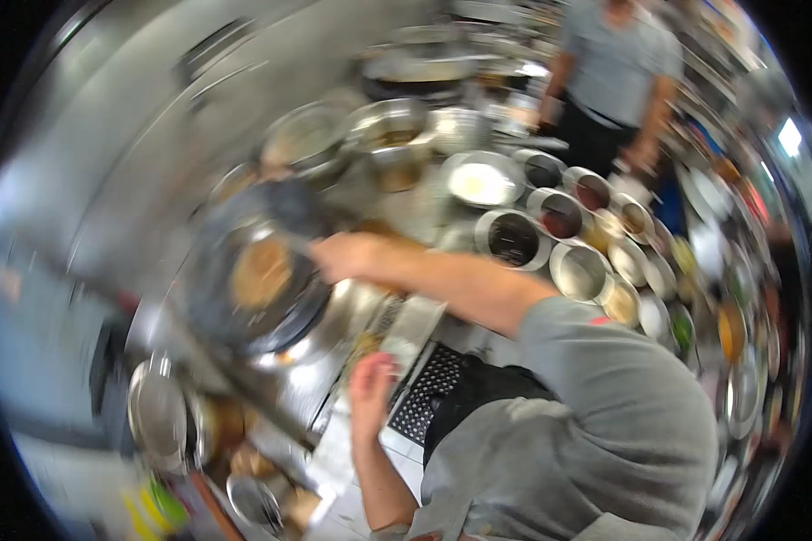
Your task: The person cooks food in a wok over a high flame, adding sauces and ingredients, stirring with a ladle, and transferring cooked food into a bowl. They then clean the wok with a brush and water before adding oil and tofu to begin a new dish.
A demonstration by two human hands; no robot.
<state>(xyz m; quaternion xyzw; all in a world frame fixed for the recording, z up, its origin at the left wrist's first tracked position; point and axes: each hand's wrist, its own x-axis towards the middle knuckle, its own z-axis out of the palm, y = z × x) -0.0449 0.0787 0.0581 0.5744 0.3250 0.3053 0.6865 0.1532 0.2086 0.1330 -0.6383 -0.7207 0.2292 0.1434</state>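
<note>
My right arm reaches across to a dark wok [212, 307] on the stove at the left. My right hand [347, 257] is closed round the handle of a ladle [289, 239], though motion smears it. A round brown patch [262, 275], food or sauce, shows at the ladle's bowl end, inside the wok; I cannot tell whether the ladle or the wok holds it. My left hand [370, 383] is raised below the wok, in front of my body. Its fingers are blurred, and I cannot make out whether they hold anything.
Beyond the wok stand large metal pots [392, 135] and a white bowl [483, 183]. Several round containers of sauces and ingredients [514, 239] line the counter at right. Another person [618, 72] stands at the far right. A lidded pot [158, 415] sits lower left.
</note>
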